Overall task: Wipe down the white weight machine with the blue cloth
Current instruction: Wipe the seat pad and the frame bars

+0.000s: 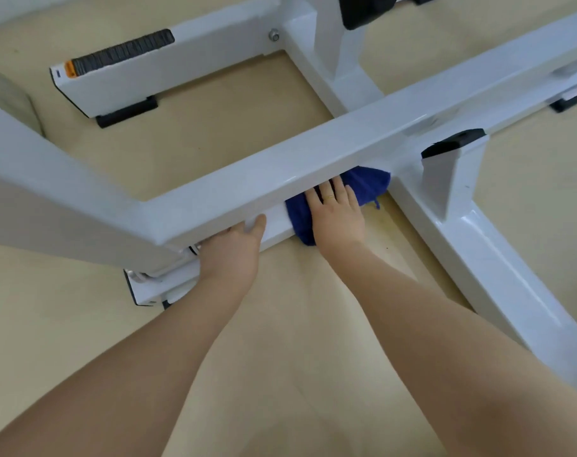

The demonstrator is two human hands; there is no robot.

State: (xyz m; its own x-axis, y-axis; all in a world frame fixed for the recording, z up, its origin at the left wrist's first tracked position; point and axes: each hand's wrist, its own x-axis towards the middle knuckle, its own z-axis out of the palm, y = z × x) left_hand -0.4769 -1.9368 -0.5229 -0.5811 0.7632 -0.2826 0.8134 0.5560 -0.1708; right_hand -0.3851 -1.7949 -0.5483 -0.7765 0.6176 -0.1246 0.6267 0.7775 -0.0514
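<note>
Under the white metal weight machine's diagonal bar, the right hand presses a crumpled blue cloth flat against the machine's low rail; the left hand rests just beside it.

This looks like a gym or fitness room. A white weight machine of glossy painted steel beams spreads low across a plain tan floor, standing on black rubber feet. One base bar carries a ribbed black step pad with an orange end.

A crumpled blue cloth lies pressed against the lower bar of the glossy white weight machine.
</note>
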